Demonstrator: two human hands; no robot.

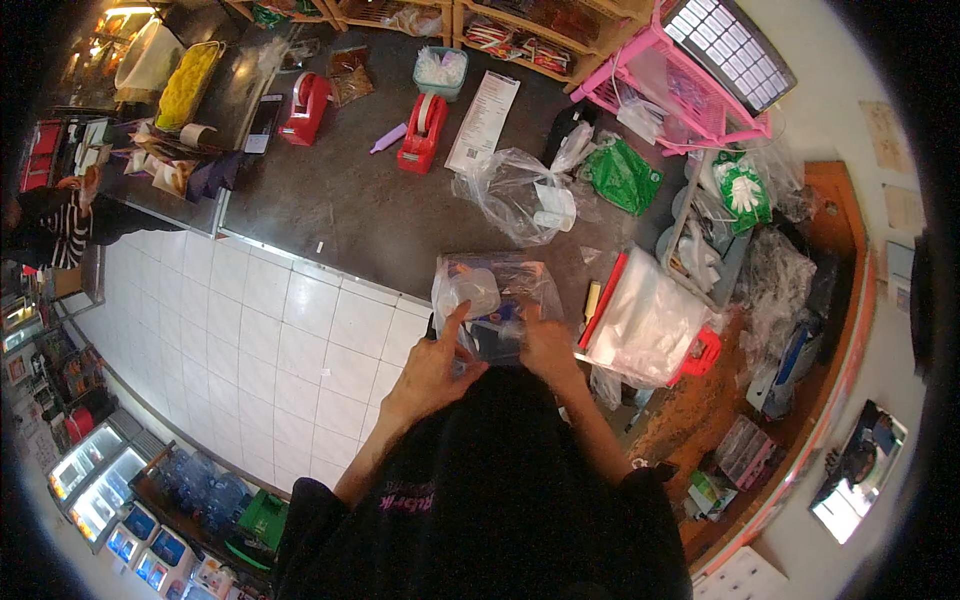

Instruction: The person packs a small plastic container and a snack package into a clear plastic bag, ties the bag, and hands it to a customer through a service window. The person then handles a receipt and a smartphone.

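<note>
A clear plastic bag (546,279) lies at the front edge of the dark counter, close to my body. Within the bag's outline is a round translucent plastic container (477,291), with some blue and orange print beside it. My left hand (433,367) grips the bag's left side, its index finger stretched up to the container and its thumb low at the near edge. On the opposite side my right hand (549,343) has hold of the bag; its fingers are blurred. My palms hide part of the bag's near end.
Beyond the bag lie a knotted clear bag (510,191), a green plastic packet (622,174) and a printed receipt (484,120). Red tape dispensers (424,135) stand farther back. A stack of clear bags (645,319) and a yellow-handled tool (592,301) sit to the right. A tiled floor (300,330) drops away left.
</note>
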